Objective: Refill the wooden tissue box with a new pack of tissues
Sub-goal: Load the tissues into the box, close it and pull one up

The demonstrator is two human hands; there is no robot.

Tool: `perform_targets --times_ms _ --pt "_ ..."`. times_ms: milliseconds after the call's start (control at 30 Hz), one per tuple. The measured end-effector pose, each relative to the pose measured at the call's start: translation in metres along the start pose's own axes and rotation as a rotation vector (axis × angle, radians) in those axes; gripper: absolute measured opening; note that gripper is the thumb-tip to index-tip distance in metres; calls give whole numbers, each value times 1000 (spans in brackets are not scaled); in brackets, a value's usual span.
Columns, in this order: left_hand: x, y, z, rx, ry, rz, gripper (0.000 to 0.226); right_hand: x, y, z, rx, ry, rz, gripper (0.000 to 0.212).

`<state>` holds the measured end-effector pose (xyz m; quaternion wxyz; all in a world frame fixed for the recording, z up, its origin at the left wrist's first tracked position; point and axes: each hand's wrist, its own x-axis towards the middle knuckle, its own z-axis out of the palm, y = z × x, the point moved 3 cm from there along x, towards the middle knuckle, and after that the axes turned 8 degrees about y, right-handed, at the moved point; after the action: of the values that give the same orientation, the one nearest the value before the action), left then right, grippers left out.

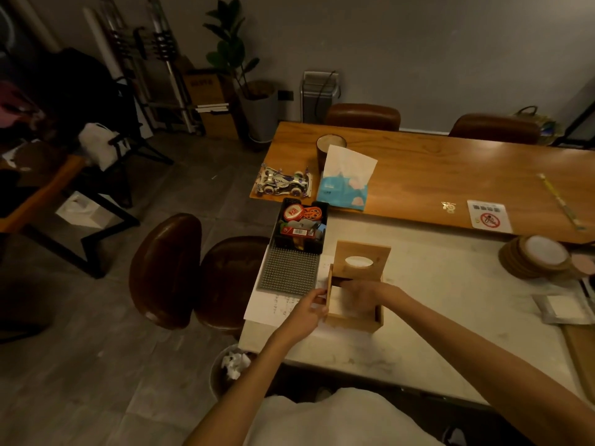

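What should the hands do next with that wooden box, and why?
Probably lift the right hand out of the wooden tissue box while the left hand steadies its side. The lid stands open, and the blue tissue pack waits on the brown table, out of the box.

Wooden tissue box (354,313) sits on pale table (450,300), lid (362,260) tipped up, left hand (306,312) gripping its left wall, right hand (363,292) reaching inside over white tissues, blue tissue pack (343,188) well apart on wooden table (450,175) by toy car (283,183).
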<state>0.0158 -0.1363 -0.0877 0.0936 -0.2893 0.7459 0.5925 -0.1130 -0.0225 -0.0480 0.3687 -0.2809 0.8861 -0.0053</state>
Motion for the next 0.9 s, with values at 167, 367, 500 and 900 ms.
perform_targets --times_ms 167,367,500,900 --pt "3 2 -1 12 -12 13 42 -2 0 5 -11 22 -70 52" --pt "15 34 5 325 -196 108 68 -30 18 -2 185 336 -178 41" --pt "26 56 16 621 -294 97 66 -44 47 0 -5 572 -27 39" --pt "47 58 26 946 -271 -30 44 -28 40 14 10 149 215 58"
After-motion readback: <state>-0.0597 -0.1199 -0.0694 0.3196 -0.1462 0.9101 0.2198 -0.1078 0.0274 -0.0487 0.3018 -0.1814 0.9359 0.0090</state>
